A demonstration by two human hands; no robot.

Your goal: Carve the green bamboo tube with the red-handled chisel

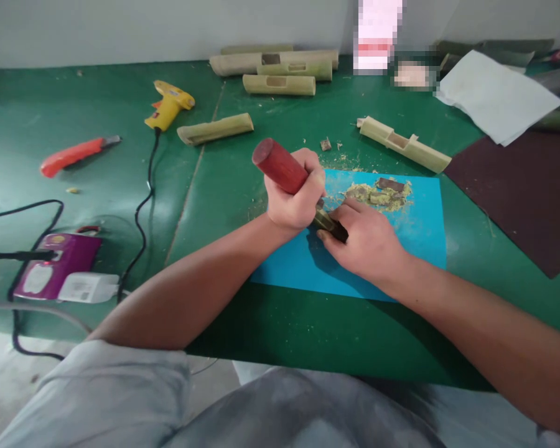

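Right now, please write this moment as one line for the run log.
left hand: grips red-handled tool | right hand: holds small dark piece | surface: blue mat | nearby: shavings

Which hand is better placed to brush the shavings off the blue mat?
The right hand, probably: it lies on the blue mat beside the yellowish shavings pile, while the left hand grips the red wooden handle.
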